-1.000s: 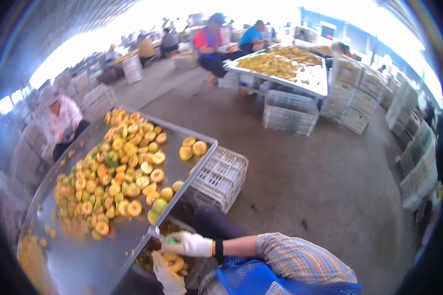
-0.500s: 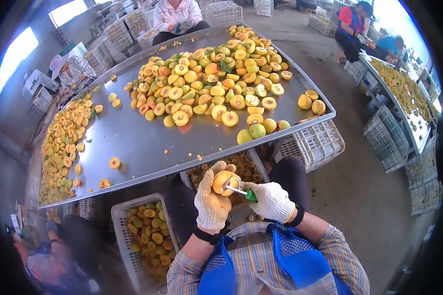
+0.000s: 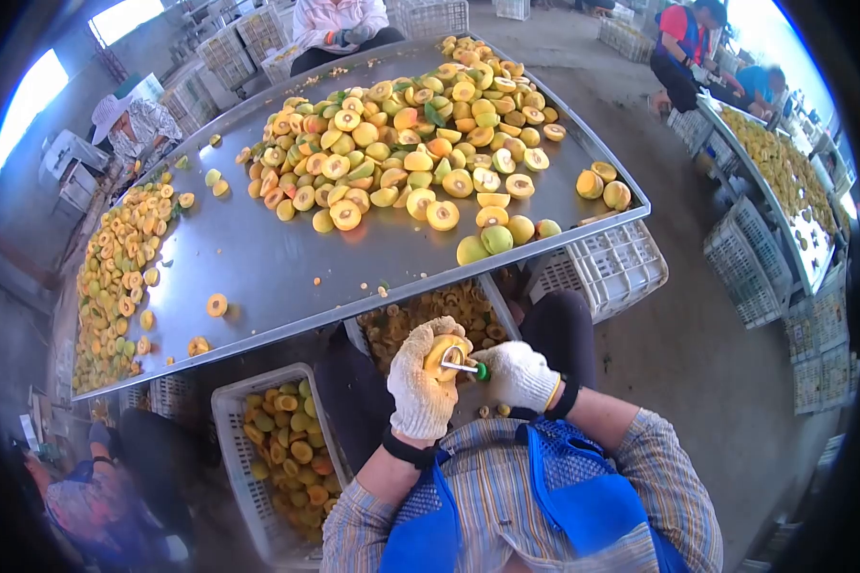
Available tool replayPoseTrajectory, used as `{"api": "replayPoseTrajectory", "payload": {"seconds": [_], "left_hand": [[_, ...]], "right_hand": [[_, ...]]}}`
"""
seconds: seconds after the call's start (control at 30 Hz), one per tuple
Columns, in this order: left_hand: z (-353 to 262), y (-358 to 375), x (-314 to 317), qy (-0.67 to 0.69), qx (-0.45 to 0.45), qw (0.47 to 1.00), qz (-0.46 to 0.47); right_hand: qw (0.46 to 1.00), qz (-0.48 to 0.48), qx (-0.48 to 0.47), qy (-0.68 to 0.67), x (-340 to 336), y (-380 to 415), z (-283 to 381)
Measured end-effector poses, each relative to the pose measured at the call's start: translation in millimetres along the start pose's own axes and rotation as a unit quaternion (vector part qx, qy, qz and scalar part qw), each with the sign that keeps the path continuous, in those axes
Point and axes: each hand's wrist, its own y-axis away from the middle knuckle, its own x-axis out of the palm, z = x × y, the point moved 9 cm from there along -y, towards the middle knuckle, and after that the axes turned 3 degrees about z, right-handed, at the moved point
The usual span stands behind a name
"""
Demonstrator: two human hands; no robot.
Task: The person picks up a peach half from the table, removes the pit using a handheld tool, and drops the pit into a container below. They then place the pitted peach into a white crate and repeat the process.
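My left hand (image 3: 419,387), in a stained white knit glove, is closed around a yellow peach half (image 3: 434,361) with its cut face turned to the right. My right hand (image 3: 521,375), gloved too, grips a pitting tool (image 3: 482,371) with a green handle and a metal loop. The loop lies at the middle of the cut face, around the pit area. Both hands are above a white crate (image 3: 500,310) of peach pieces, just below the near edge of the metal table (image 3: 287,272).
A big heap of halved peaches (image 3: 382,153) covers the table's middle; another pile (image 3: 115,277) lies left. A crate of peach halves (image 3: 222,420) stands left of my legs, an upturned crate (image 3: 616,272) at right. Other people sit around, including one across the table (image 3: 339,19).
The pitting tool's loop has turned and sunk deeper into the peach half. My right hand has rolled slightly and moved closer to my left. The camera view has shifted a little.
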Motion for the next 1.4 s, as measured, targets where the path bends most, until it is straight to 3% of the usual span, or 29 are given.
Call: {"api": "replayPoseTrajectory", "payload": {"seconds": [0.13, 0.17, 0.23, 0.3, 0.33, 0.4, 0.43, 0.47, 0.5, 0.53, 0.6, 0.63, 0.67, 0.73, 0.77, 0.8, 0.87, 1.0, 1.07, 1.13, 1.2, 1.23, 1.27, 1.33, 1.37, 1.4], "left_hand": [[1, 3, -4, -0.068, 0.01, 0.997, -0.042], [2, 3, 1, -0.056, -0.01, 0.998, -0.02], [11, 7, 0, -0.043, -0.034, 0.999, -0.001], [-7, 11, 11, -0.323, 0.117, 0.937, 0.067], [-7, 13, 10, -0.323, 0.113, 0.937, 0.065], [-13, 10, 23, -0.286, 0.063, 0.954, 0.06], [-6, 7, 19, -0.159, -0.042, 0.986, -0.024], [-8, 3, 18, -0.158, -0.041, 0.986, -0.025], [-5, 1, 21, -0.1, -0.059, 0.993, 0.006], [-1, 0, 26, -0.041, -0.078, 0.995, 0.037], [-3, 0, 24, -0.059, -0.072, 0.995, 0.023], [-11, 0, 24, -0.163, -0.043, 0.985, 0.017], [-18, 1, 25, -0.266, -0.013, 0.964, 0.011], [-19, 0, 24, -0.278, -0.01, 0.96, 0.008], [-9, -1, 28, -0.15, -0.036, 0.986, 0.061], [-1, -1, 32, -0.019, -0.062, 0.992, 0.112], [0, -3, 32, -0.03, -0.043, 0.987, 0.15], [3, -9, 26, 0.065, -0.074, 0.99, 0.099], [6, -4, 48, 0.062, -0.113, 0.964, 0.233], [1, -3, 50, 0.071, -0.104, 0.961, 0.245], [-12, -17, 14, 0.028, -0.044, 0.998, 0.03], [-17, -16, 14, 0.035, -0.055, 0.996, 0.063], [-37, -14, -20, 0.002, 0.008, 0.994, -0.108], [-71, -8, -58, -0.036, 0.069, 0.991, -0.105], [-93, 7, -79, -0.083, 0.089, 0.985, -0.125], [-114, 21, -97, -0.129, 0.104, 0.977, -0.136]], "right_hand": [[0.999, 0.016, 0.03, -0.014, 14, 0, -11], [0.996, 0.061, 0.063, 0.008, 22, 3, -7], [0.997, 0.057, 0.03, 0.03, 24, 5, -9], [0.996, 0.047, -0.039, 0.061, 11, -2, -6], [0.995, 0.079, -0.017, 0.065, 8, -2, -4], [0.991, 0.128, 0.023, 0.034, 6, 9, 5], [0.984, 0.17, 0.045, -0.03, 17, 11, 5], [0.97, 0.211, 0.067, -0.095, 32, 16, 7], [0.962, 0.039, -0.14, -0.233, 15, 13, 39], [0.961, 0.041, -0.139, -0.234, 21, 16, 30], [0.995, 0.055, -0.049, -0.066, 10, 12, 20], [0.997, 0.071, -0.03, 0.016, 12, 6, 10], [0.998, 0.056, -0.035, 0.0, 4, 6, 16], [0.997, 0.04, -0.058, -0.026, 32, 4, 6], [0.973, 0.128, -0.025, -0.189, 53, 8, 5], [0.936, 0.136, -0.095, -0.311, 46, 13, 34], [0.866, 0.267, -0.024, -0.422, 42, 22, 48], [0.836, 0.338, -0.029, -0.432, 63, 17, 38], [0.786, 0.345, -0.129, -0.497, 66, 18, 52], [0.791, 0.337, -0.108, -0.499, 63, 17, 51], [0.861, 0.329, -0.032, -0.387, 56, 8, 40], [0.878, 0.327, -0.005, -0.35, 51, 6, 41], [0.895, 0.259, -0.052, -0.359, 39, 2, 37], [0.934, 0.275, 0.134, -0.183, 44, -6, 1], [0.935, 0.273, 0.131, -0.185, 49, -8, -4], [0.969, 0.225, 0.074, -0.07, 44, -17, -11]]}}
